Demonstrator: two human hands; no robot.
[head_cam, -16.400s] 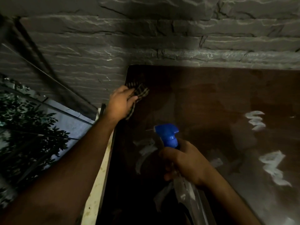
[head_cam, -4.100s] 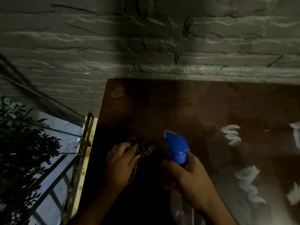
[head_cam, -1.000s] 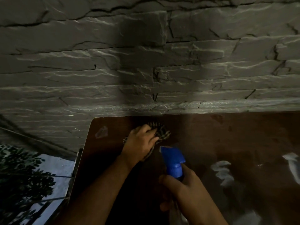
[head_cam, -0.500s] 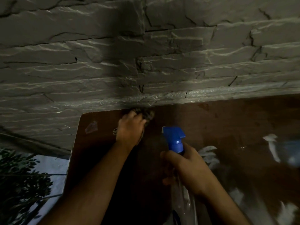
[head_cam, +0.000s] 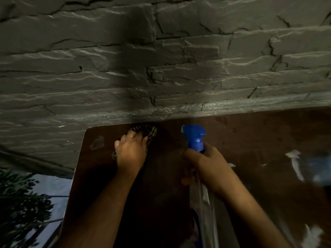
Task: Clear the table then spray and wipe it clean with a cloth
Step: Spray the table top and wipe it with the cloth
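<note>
The left hand (head_cam: 131,153) lies knuckles-up on a bunched cloth (head_cam: 147,132), fingers curled over the fabric and pressing it down against the table (head_cam: 250,140). The cloth is soft and crumpled, woven in a dark and pale check; one wad pokes out past the fingertips toward the wall, and a small corner shows under the heel of the hand. It sits close to the table's far edge, near the rounded left corner.

The right hand (head_cam: 208,165) is wrapped around the neck of a spray bottle (head_cam: 194,138), fingers closed on it just below the collar. The bottle's head is hard blue plastic, blocky and angular, with a ribbed screw collar; its nozzle points away toward the wall. Below the hand the body is clear, glossy plastic catching pale streaks of light. The bottle is held over the table, just right of the cloth and apart from it.

The tabletop is smooth, dark brown and glossy, with a thin pale edge. Whitish reflections lie across its right side, and a faint pale patch (head_cam: 97,142) sits near the left corner.

Behind the table's far edge rises a wall (head_cam: 161,68) of rough grey stone, split and ridged in long stacked courses. At lower left, beyond the table, dark leafy foliage (head_cam: 21,208) shows against a pale blue ground.
</note>
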